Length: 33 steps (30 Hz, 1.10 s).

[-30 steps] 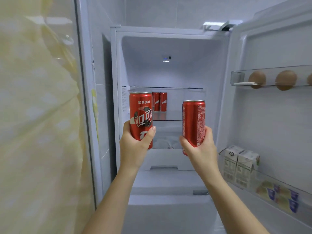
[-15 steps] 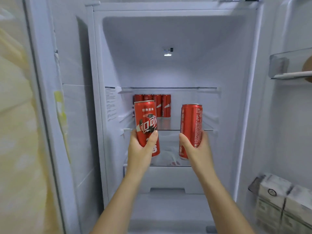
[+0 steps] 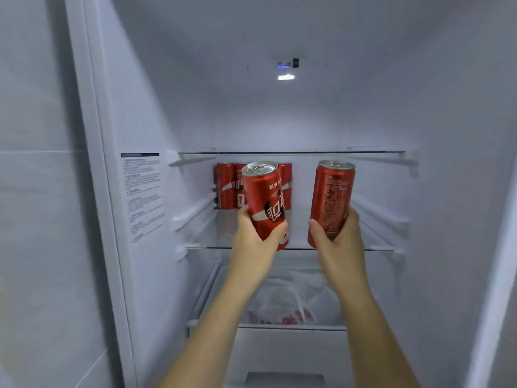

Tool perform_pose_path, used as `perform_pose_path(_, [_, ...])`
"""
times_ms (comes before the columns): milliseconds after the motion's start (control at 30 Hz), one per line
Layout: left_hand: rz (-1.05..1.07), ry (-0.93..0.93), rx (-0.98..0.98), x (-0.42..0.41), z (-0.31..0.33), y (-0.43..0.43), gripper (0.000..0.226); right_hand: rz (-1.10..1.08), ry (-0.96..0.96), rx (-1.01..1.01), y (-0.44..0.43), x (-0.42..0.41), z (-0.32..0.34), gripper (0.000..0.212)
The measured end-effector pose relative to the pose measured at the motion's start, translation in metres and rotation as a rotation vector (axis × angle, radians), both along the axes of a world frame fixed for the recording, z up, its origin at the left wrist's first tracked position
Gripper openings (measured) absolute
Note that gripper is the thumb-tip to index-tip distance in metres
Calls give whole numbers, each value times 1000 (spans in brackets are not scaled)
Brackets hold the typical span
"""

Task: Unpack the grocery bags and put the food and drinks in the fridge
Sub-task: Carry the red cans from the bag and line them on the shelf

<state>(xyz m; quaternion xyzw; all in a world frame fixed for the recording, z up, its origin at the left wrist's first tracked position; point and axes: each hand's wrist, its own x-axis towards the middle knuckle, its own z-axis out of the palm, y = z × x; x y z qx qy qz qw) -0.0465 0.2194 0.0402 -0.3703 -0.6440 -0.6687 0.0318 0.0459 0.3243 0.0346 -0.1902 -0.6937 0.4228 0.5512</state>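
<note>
I hold two red cola cans inside the open fridge. My left hand (image 3: 256, 233) grips the left can (image 3: 264, 200), which tilts a little to the left. My right hand (image 3: 340, 236) grips the right can (image 3: 333, 197), nearly upright. Both cans hover over the front of a glass shelf (image 3: 372, 245). At the back left of that shelf stands a row of red cans (image 3: 226, 186), partly hidden behind the left can.
Another glass shelf (image 3: 307, 152) lies just above the cans. Below, a white plastic bag with red print (image 3: 282, 306) sits in a lower compartment. The fridge's left wall carries a label (image 3: 142, 197). A light (image 3: 286, 77) glows on the back wall.
The view has closed in on the fridge interior; the door bins have left the frame. Both hands have carried the cans forward and up to the shelf, and the left can has tilted.
</note>
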Motion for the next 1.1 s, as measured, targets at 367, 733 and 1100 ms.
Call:
perform_pose_path(367, [-38,122,-218,-55,7,64,56,-199,-188,35,51,-33,-3,47])
perform_pose_path(733, [-109,127,-348,-64,14,75,57,-259,-340,56,64,-41,1,50])
perform_pose_path(1100, [48,336,-815,-99,47,147,59,-404,-707,-72,134,-81,31,59])
